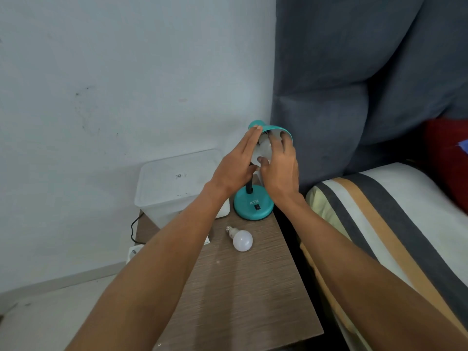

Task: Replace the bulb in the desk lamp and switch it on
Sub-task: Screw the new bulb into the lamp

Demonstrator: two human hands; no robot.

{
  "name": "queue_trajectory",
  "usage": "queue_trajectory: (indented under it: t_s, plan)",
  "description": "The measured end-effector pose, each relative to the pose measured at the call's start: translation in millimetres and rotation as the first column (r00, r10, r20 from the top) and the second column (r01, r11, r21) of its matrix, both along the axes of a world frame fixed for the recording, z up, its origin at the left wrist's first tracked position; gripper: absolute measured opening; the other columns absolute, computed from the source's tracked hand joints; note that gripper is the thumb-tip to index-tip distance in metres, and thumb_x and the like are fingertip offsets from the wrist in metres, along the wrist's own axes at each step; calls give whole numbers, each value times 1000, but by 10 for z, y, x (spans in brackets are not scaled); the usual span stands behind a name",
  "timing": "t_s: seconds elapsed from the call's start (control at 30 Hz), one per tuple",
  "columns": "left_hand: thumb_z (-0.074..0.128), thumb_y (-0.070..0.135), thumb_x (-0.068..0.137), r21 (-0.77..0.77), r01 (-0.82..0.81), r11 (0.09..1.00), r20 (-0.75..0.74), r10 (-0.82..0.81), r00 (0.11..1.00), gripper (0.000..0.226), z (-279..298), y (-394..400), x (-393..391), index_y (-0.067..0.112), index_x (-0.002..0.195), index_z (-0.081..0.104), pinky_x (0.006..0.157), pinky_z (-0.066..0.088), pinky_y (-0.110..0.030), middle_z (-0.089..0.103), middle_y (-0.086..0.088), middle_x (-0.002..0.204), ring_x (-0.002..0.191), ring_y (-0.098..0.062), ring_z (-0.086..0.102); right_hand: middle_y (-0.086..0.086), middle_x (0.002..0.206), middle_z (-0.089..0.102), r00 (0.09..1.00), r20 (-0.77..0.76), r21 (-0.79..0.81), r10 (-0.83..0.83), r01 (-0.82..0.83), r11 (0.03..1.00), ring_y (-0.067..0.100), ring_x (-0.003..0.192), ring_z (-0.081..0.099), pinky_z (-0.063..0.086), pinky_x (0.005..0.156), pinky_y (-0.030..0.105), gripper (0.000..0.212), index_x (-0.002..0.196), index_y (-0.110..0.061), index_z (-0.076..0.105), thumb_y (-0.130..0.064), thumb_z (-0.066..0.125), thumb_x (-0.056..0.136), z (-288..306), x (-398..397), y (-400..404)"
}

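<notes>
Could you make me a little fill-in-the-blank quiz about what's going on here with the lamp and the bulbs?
1. The bulb in the lamp sits inside a shade coloured ____.
2. The spare bulb lies on the wooden ____.
3. The letters printed on the lamp base read ____.
4. The left hand and right hand are both up at the lamp's ____.

Missing words: teal; table; ATN; shade

On my lamp's teal base (253, 206) I read "ATN" in pale letters, just at 11 o'clock from its black switch (257, 207). The label (180, 176) on the clear box lid (177, 178) is too small to read.
</notes>
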State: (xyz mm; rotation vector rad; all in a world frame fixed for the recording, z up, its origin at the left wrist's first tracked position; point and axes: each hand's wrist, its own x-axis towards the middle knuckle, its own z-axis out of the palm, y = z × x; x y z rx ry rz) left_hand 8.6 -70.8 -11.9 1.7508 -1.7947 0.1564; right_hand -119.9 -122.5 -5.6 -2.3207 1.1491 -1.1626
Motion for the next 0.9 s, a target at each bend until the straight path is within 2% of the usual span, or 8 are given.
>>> queue_trajectory:
  t_s: [0.07, 0.2, 0.33, 0.47, 0.57, 0.63, 0.77, 0.9]
  plan:
    - [73, -5, 82, -2, -7, 1000, -6, 7, 1000, 97, 2, 9, -1, 9, 161, 19, 107, 46, -31, 23, -9, 168, 151, -25, 33, 17, 136, 56, 1000, 31, 60, 1, -3, 998, 33, 118, 57, 50, 94, 41, 54, 142, -8, 47, -21, 66, 93, -3, -14, -21]
    - [73, -3, 85, -13, 0, 1000, 23, 0, 1000, 90, 12, 20, -33, 4, 159, 23, 107, 45, -32, 28, -14, 165, 149, -30, 36, 15, 114, 68, 961, 244, 341, -133, 43, 939, 31, 103, 66, 49, 81, 30, 48, 133, -9, 52, -44, 49, 100, 68, -15, -19]
    - [74, -3, 84, -6, -5, 1000, 21, 5, 1000, 91, 28, 16, -42, 4, 159, 23, 103, 49, -33, 29, -14, 165, 146, -31, 40, 13, 131, 53, 957, 280, 233, -80, 14, 972, 27, 115, 58, 44, 92, 27, 41, 137, -20, 52, -37, 54, 100, 65, 12, 35]
    - [74, -3, 83, -1, -5, 1000, 5, 5, 1000, 92, 29, 29, -25, 5, 159, 22, 103, 50, -37, 27, -14, 166, 147, -31, 39, 11, 137, 50, 977, 213, 198, -11, -32, 980, 27, 120, 56, 46, 99, 33, 56, 142, -21, 48, -25, 70, 91, -24, -17, 39]
    - [74, -1, 85, -1, -6, 1000, -2, 6, 1000, 91, 24, 29, -30, 5, 159, 22, 105, 49, -40, 27, -13, 166, 149, -30, 35, 11, 115, 68, 970, 217, 288, -110, 45, 957, 28, 103, 67, 52, 86, 35, 52, 136, -16, 51, -46, 59, 95, -25, -26, -15]
    - [73, 1, 87, 0, -2, 1000, -7, 2, 1000, 89, 22, 22, -36, 5, 159, 22, 107, 48, -40, 26, -13, 166, 150, -30, 34, 11, 113, 68, 971, 199, 271, -130, 73, 960, 28, 101, 67, 54, 83, 36, 55, 134, -13, 51, -53, 51, 97, -8, -23, -16]
    - [75, -2, 84, 14, -5, 1000, 7, 5, 1000, 94, 16, 15, -49, 8, 160, 20, 100, 54, -40, 25, -13, 167, 143, -32, 44, 10, 137, 46, 976, 211, 135, -61, 33, 990, 27, 117, 56, 51, 94, 36, 46, 141, -18, 46, -34, 56, 99, 1, 7, 30]
    - [74, -3, 85, 10, -11, 1000, -1, 11, 1000, 94, 9, 29, -29, 8, 160, 20, 104, 51, -39, 25, -13, 167, 144, -33, 43, 10, 140, 42, 993, 115, 105, 6, -18, 994, 30, 119, 56, 52, 97, 42, 57, 142, -21, 46, -24, 69, 91, -38, 8, 31]
